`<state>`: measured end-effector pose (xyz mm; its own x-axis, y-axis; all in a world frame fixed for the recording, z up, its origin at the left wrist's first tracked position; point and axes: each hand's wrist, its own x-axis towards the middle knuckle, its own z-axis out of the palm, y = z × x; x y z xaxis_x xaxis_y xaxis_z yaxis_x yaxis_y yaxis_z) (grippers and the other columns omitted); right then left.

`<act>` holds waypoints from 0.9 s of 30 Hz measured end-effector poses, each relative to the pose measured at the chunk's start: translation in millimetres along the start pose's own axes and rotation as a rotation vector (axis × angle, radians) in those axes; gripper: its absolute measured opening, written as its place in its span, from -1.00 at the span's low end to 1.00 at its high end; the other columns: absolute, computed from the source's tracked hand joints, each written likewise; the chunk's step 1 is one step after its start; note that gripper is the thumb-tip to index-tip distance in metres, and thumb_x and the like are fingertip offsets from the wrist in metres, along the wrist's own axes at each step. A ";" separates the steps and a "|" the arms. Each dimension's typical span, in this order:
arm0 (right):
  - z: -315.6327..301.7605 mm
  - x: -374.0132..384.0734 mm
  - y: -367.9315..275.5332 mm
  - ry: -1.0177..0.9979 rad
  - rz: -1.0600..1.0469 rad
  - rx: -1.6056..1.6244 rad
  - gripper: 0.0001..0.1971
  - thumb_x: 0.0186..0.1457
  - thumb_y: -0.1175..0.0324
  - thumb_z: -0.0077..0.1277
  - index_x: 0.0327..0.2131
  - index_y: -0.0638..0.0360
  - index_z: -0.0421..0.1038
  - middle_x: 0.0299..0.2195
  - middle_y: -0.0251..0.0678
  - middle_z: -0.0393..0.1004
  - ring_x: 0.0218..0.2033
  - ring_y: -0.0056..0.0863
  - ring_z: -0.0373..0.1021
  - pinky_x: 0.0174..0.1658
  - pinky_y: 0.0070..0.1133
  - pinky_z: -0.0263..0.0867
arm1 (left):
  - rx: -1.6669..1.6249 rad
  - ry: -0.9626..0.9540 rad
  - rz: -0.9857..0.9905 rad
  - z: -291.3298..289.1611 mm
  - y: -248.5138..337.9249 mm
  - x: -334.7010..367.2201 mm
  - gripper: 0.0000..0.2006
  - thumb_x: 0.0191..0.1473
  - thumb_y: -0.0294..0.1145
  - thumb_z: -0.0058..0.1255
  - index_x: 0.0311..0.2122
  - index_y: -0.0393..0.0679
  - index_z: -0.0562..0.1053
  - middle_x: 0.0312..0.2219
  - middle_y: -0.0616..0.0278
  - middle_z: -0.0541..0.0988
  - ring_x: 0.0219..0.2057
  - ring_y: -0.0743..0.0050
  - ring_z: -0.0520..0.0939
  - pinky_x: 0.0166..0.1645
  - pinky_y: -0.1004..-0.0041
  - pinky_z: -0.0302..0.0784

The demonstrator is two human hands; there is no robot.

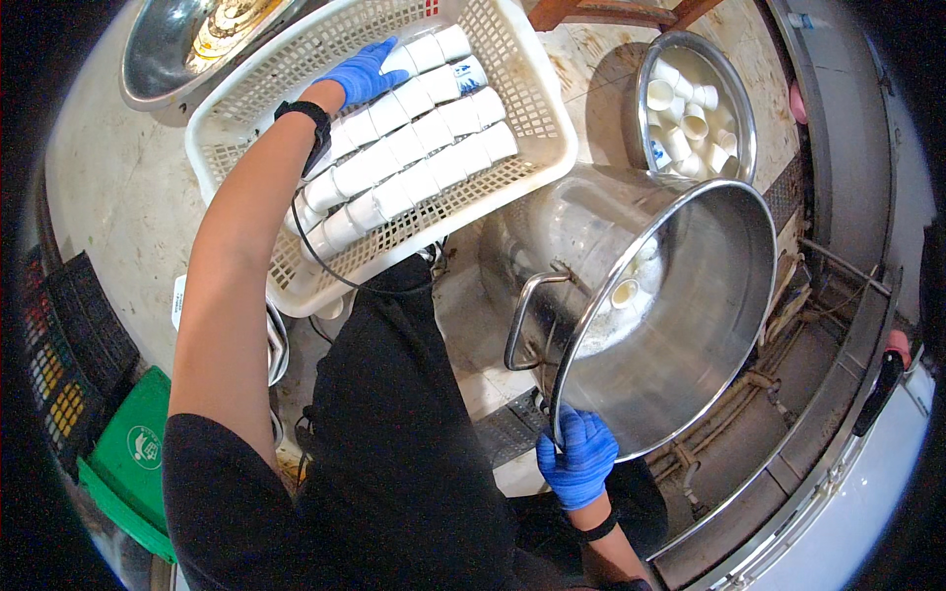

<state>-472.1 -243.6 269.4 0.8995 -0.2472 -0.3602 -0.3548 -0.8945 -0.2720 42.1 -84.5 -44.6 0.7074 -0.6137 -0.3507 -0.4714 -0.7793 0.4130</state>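
Observation:
My left hand (361,75), in a blue glove, is inside a white plastic basket (548,148). Its thumb and fingers close around the farthest row of nested white cups (439,47). More rows of cups (434,128) lie side by side there; one cup bears a blue pattern. At lower right, my gloved right hand (576,458) grips the rim of a large steel stockpot (709,325). The pot is tilted with its mouth facing right, and a few white cups (625,293) sit in foamy water inside. My right fingertips are partly hidden by the rim.
A steel basin (746,98) with loose white cups in liquid stands beyond the pot. Another steel basin (148,69) is at far left, near a green lid (128,453) and dark crates (84,335). Pipes (729,424) run along the right, and a wooden stool (621,12) stands behind.

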 end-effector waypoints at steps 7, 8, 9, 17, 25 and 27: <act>3.0 -1.6 -1.2 -0.004 0.003 -0.006 -0.62 -0.11 0.22 0.18 -0.21 0.16 0.40 -0.42 -0.19 0.45 -0.42 -0.16 0.41 -0.39 -0.30 0.36 | 0.073 0.210 -0.001 -9.0 -4.8 -16.1 -0.21 0.19 0.27 -0.21 0.33 -0.13 0.09 0.27 -0.07 0.21 0.29 -0.01 0.22 0.36 0.21 0.09; 5.1 -2.7 -0.1 0.010 -0.008 0.019 -0.62 -0.08 0.20 0.17 -0.20 0.16 0.40 -0.42 -0.19 0.45 -0.42 -0.17 0.41 -0.40 -0.31 0.36 | 0.079 0.216 0.018 -17.4 8.7 -26.6 -0.21 0.19 0.27 -0.21 0.33 -0.13 0.09 0.27 -0.07 0.21 0.29 -0.01 0.22 0.36 0.21 0.09; 5.0 -3.7 1.5 0.028 -0.020 0.043 -0.63 -0.06 0.18 0.17 -0.20 0.17 0.40 -0.43 -0.19 0.45 -0.42 -0.19 0.42 -0.40 -0.32 0.36 | 0.075 0.259 0.062 -28.5 20.3 -37.4 -0.22 0.18 0.25 -0.17 0.31 -0.14 0.12 0.25 -0.08 0.25 0.27 -0.02 0.25 0.35 0.20 0.11; -5.0 -9.6 6.1 0.364 -0.161 0.335 -0.65 0.04 0.11 0.12 -0.21 0.13 0.42 -0.44 -0.16 0.45 -0.40 -0.17 0.43 -0.35 -0.29 0.38 | 0.264 0.481 0.554 -160.7 156.3 -94.3 -0.39 0.10 0.02 0.10 0.20 -0.04 0.32 0.18 -0.09 0.33 0.20 -0.05 0.35 0.28 0.17 0.24; -106.6 10.7 75.1 1.101 -0.009 1.234 -0.72 0.23 0.26 0.02 -0.15 0.30 0.47 -0.30 -0.19 0.57 -0.27 -0.47 0.50 -0.12 -0.54 0.39 | 0.054 0.581 1.109 -271.7 453.8 -187.9 -0.56 0.13 -0.11 0.12 0.04 -0.12 0.46 0.04 0.04 0.47 0.06 0.12 0.48 0.17 0.28 0.35; -141.9 -5.3 92.3 1.177 -0.072 1.495 -0.75 0.26 0.24 -0.02 -0.20 0.25 0.46 -0.38 -0.28 0.55 -0.34 -0.56 0.47 -0.19 -0.60 0.39 | -0.100 0.497 1.120 -253.7 497.9 -223.6 -0.62 0.10 -0.09 0.15 -0.09 -0.15 0.52 -0.21 0.02 0.57 -0.16 0.11 0.59 -0.01 0.26 0.48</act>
<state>-473.3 -377.6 372.8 0.3849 -0.8978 0.2139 0.3659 -0.0644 -0.9284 -217.2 -303.1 452.7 0.0721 -0.8056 0.5881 -0.9204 0.1735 0.3505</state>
